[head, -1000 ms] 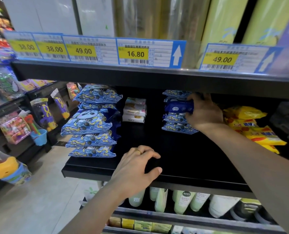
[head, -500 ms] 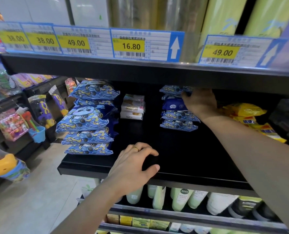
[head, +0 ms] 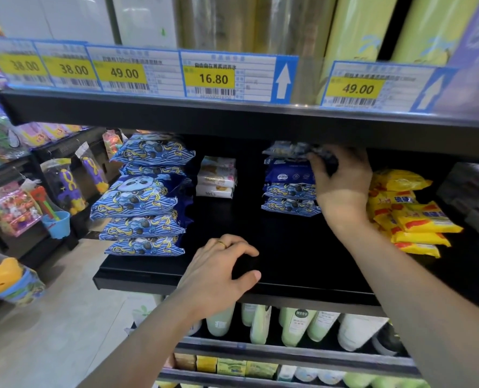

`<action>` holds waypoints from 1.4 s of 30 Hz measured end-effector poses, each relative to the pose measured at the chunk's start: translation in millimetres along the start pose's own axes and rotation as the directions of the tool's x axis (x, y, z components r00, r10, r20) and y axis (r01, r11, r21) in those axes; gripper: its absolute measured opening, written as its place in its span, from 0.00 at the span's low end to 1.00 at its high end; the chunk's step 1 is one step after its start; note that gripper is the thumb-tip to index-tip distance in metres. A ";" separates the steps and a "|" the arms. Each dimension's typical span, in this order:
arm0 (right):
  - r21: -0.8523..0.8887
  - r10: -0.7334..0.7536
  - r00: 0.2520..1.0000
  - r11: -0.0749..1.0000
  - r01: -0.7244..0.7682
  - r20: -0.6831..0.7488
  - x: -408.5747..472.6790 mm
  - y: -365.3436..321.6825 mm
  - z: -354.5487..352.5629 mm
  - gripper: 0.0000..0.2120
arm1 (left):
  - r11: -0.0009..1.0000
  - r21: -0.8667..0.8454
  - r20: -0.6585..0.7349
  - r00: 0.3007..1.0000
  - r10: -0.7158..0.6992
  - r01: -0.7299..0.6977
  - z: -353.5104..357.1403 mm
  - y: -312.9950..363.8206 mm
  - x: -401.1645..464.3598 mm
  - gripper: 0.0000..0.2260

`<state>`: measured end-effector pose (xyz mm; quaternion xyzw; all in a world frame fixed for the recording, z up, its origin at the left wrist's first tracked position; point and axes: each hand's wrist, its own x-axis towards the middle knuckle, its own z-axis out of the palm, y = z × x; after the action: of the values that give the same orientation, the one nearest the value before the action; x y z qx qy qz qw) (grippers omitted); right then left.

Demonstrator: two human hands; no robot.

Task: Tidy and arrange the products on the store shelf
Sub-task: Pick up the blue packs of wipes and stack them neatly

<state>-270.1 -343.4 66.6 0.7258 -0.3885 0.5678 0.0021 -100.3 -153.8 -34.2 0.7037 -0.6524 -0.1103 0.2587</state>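
Right grip (head: 342, 177) curls round the top blue pack (head: 291, 150) of the small stack (head: 290, 191) at the back of the black shelf (head: 302, 256). Left grip (head: 221, 271) rests on the shelf's front edge, fingers bent, holding nothing. Yellow packs (head: 409, 214) lie just right of the stack.

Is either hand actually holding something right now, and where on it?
The right hand grips the top blue packet of the small stack by its right end. The left hand holds nothing, resting on the shelf.
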 end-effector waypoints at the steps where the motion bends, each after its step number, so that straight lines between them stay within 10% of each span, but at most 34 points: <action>1: 0.059 -0.016 1.000 0.998 0.016 0.004 -11.9 -1.9 -7.3 0.11 | 1.000 -0.014 0.009 1.000 -0.005 0.005 -0.2 -1.1 -0.2 0.17; 4: 0.192 -0.035 0.998 0.981 0.023 0.061 -54.4 -5.3 -27.0 0.14 | 0.976 -0.209 -0.037 0.997 -0.073 0.064 -3.0 1.9 0.7 0.17; 8: 0.264 -0.049 0.994 0.964 0.020 0.103 -106.9 -12.8 -45.2 0.16 | 0.615 -0.774 -0.095 0.932 -0.349 0.152 -17.2 17.3 4.3 0.22; 16: 0.378 -0.129 0.978 0.924 0.059 0.163 -168.3 -39.2 -69.6 0.18 | 0.348 -0.881 0.215 0.926 -0.310 0.321 -29.5 39.1 -22.6 0.24; 22: 0.364 -0.095 0.946 0.931 -0.025 0.309 -183.0 -49.2 -88.1 0.23 | 0.396 -0.875 0.155 0.937 -0.313 0.277 -29.9 40.4 -48.2 0.13; 28: 0.381 0.210 0.805 0.796 -0.471 0.555 -171.2 -59.8 -104.3 0.27 | 0.486 -0.851 0.050 0.951 -0.304 0.200 -36.4 35.2 -58.0 0.14; 36: 0.049 0.257 0.126 0.287 -0.957 0.958 -123.2 -73.9 -105.5 0.32 | 0.551 -0.833 -0.066 0.979 -0.190 0.051 -39.2 32.6 -64.4 0.19; 42: 0.136 0.186 0.168 0.175 -0.975 0.968 -124.6 -77.1 -100.8 0.34 | 0.624 -0.776 -0.161 0.985 -0.061 -0.088 -41.6 34.4 -69.4 0.20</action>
<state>-316.0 -174.8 33.3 0.5256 -0.3301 0.2030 -0.7574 -118.0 -77.4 5.6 0.5237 -0.5203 -0.3192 0.5943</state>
